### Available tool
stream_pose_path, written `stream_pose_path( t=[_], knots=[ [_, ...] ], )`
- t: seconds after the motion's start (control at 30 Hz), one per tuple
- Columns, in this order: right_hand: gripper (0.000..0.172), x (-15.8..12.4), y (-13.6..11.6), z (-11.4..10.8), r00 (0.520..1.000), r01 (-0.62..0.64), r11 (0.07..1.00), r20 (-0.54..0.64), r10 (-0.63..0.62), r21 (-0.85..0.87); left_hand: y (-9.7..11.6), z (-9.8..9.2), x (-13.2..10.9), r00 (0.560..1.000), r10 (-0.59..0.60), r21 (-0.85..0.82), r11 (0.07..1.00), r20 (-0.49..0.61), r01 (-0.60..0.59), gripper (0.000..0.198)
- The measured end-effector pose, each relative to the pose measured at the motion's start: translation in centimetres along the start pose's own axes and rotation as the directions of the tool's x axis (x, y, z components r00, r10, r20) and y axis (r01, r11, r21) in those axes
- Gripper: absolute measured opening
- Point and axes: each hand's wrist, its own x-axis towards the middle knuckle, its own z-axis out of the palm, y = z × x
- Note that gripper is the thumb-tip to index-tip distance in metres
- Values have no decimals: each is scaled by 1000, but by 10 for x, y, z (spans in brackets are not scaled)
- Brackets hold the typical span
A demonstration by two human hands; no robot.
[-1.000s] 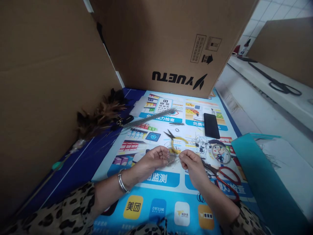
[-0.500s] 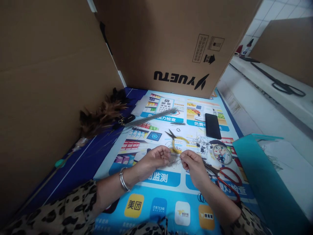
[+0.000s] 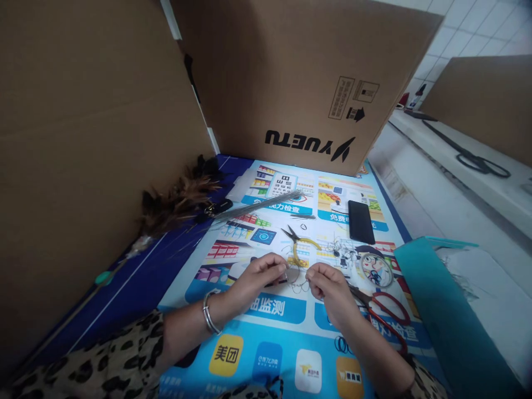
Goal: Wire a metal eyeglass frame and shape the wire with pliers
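Observation:
My left hand (image 3: 261,275) and my right hand (image 3: 328,286) meet over a printed mat (image 3: 270,338), both pinched on a small piece of thin wire work (image 3: 296,280) held between them. The left fingertips grip its grey rounded part, the right fingertips hold the wire end. A silver bangle (image 3: 208,318) sits on my left wrist. Yellow-handled pliers (image 3: 300,246) lie just beyond the hands. Red-handled scissors (image 3: 384,316) lie under my right forearm.
A bundle of straight wires (image 3: 257,204) and a feather duster (image 3: 177,200) lie at the left. A black phone (image 3: 360,221), loose wire bits (image 3: 338,249) and a teal folder (image 3: 449,321) are to the right. Cardboard walls (image 3: 299,77) stand behind and left.
The view has tilted slightly, so everything sits a little lower in frame. Both hands stay together on the wire piece, with only small finger movement.

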Motion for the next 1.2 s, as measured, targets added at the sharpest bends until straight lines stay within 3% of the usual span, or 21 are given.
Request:
stream_pose_path(
  t=[0.17,0.37,0.63,0.93,1.2],
  knots=[
    [19,-2,-2,2,998,-25,997,52,29,-76,7,1,-1,996,46,49,998,-74,-42,20],
    [22,-4,-3,3,993,-20,987,109,38,-161,9,-1,0,1000,3,73,997,4,-3,21],
    [23,-4,-3,4,993,-35,975,103,58,-217,9,-8,1,1000,-17,277,961,18,11,19],
    [25,-6,-8,7,983,-66,971,153,103,-230,8,-12,2,994,9,384,922,112,-52,13],
    [23,-3,-8,4,984,-47,951,149,96,-304,23,-16,3,992,-85,258,965,94,58,16]
  ],
)
